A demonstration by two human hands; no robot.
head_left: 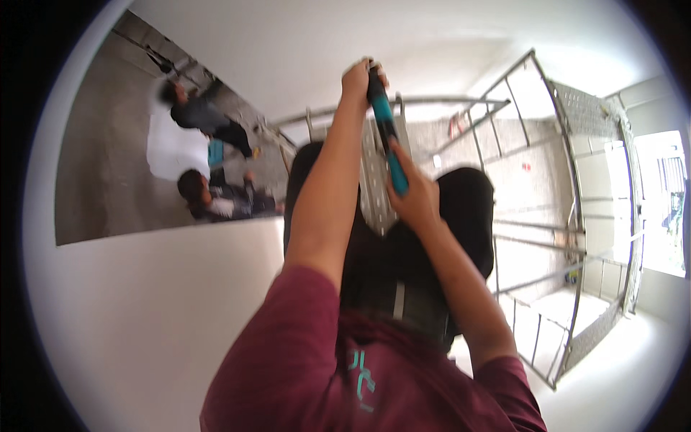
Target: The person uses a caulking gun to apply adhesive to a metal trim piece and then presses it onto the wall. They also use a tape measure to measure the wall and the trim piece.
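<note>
A long teal and black tool handle [382,111] slants up and away in front of me, above my knees. My left hand [362,81] is wrapped round its black far end. Lower down, my right hand [416,189] is closed round its teal near end. The handle's kind is not clear, and no working head shows. Beneath it lies a perforated metal scaffold plank [374,180], between my dark trouser legs [466,205].
White wall [288,47] fills the far side. Metal scaffold frames [576,187] stand at right, by a bright window [661,201]. Through an opening at left, one person [209,119] and a second person [223,198] appear on a grey floor [108,158] below, beside a white sheet [173,144].
</note>
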